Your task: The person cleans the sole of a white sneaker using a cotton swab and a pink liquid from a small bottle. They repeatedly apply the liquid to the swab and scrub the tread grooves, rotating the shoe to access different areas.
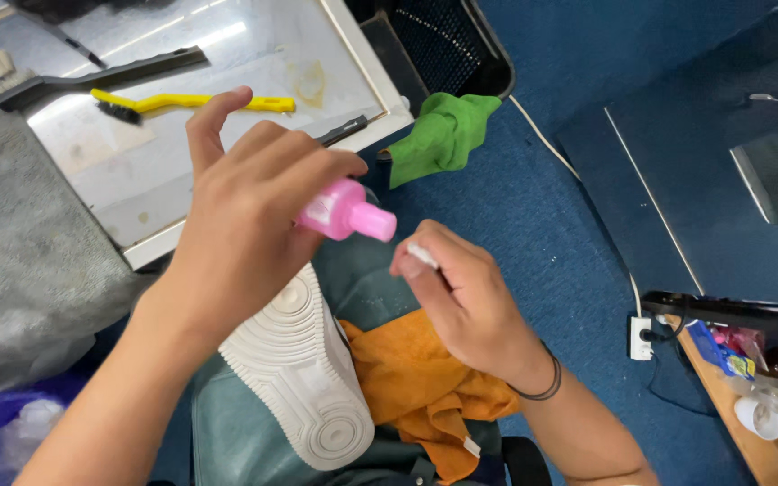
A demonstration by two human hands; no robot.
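Note:
My left hand (243,216) grips a small pink bottle (346,211) with its nozzle pointing right, towards my right hand. My right hand (461,297) pinches a small white piece (422,256) between thumb and fingers, a little apart from the nozzle. Below both hands a white shoe (303,378) lies sole up on my lap, beside an orange cloth (411,378).
A white tray (366,81) at top left holds a yellow brush (191,103) and a dark brush (101,76). A green cloth (438,135) lies on the blue carpet. A power socket (641,337) and a cluttered wooden shelf (749,396) are at right.

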